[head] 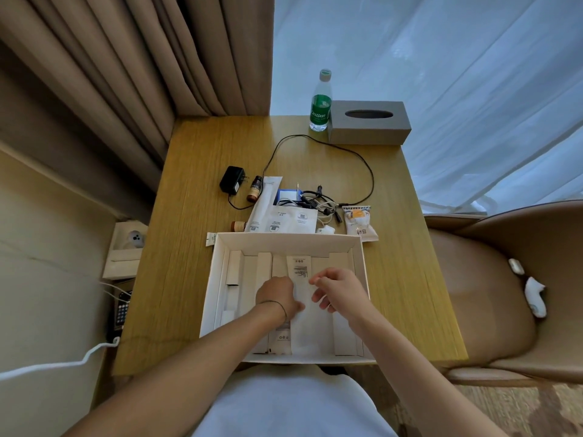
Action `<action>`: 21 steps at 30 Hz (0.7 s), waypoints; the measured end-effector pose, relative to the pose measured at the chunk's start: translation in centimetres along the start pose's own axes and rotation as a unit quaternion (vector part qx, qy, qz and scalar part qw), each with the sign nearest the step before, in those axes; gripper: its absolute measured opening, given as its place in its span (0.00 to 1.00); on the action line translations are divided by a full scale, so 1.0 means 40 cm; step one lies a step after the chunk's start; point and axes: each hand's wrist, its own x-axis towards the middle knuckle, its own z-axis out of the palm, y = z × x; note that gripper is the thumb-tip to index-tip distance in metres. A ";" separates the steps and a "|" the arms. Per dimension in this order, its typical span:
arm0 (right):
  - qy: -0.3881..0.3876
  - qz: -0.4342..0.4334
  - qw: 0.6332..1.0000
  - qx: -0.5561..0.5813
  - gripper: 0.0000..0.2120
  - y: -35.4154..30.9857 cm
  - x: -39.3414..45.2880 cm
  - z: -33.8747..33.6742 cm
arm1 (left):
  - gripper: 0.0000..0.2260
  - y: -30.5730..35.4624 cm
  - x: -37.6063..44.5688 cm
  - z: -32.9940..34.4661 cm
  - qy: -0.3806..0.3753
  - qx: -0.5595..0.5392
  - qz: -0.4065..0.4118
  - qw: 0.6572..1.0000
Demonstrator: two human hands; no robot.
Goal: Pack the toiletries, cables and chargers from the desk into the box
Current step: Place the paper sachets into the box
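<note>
On the counter (189, 279), the left hand (279, 298) presses a flat white packet (310, 323) inside the box (217, 279); whether its grip is closed, I cannot tell. The right hand (339, 290) hovers, fingers loosely curled, grasping nothing. The packet looks light and floppy, best pinched at its edges.

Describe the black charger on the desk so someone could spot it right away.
Start at the open white box on the wooden desk and look past its far left corner. The black charger lies left of a small brown bottle, the only chunky black block, plug prongs showing.
</note>
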 end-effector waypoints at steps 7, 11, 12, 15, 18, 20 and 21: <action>0.004 -0.037 0.999 0.012 0.08 -0.056 0.012 -0.010 | 0.15 -0.006 -0.046 -0.052 -0.001 0.045 0.020 0.999; 0.008 -0.079 0.997 0.026 0.08 -0.116 0.025 -0.023 | 0.12 -0.018 -0.112 -0.120 0.035 -0.062 0.059 0.996; 0.011 -0.087 0.996 0.028 0.08 -0.133 0.030 -0.027 | 0.10 -0.021 -0.127 -0.145 0.041 -0.102 0.074 0.991; 0.017 -0.102 0.995 0.011 0.08 -0.183 0.051 -0.033 | 0.07 -0.028 -0.161 -0.227 0.038 -0.244 0.108 0.963; 0.012 -0.114 0.993 -0.004 0.09 -0.231 0.082 -0.030 | 0.05 -0.041 -0.164 -0.301 0.054 -0.360 0.112 0.925; 0.008 -0.126 0.992 -0.017 0.09 -0.260 0.113 -0.019 | 0.05 -0.058 -0.156 -0.342 0.090 -0.397 0.101 0.908; 0.006 -0.130 0.991 -0.025 0.09 -0.275 0.132 -0.010 | 0.06 -0.068 -0.150 -0.360 0.109 -0.405 0.092 0.903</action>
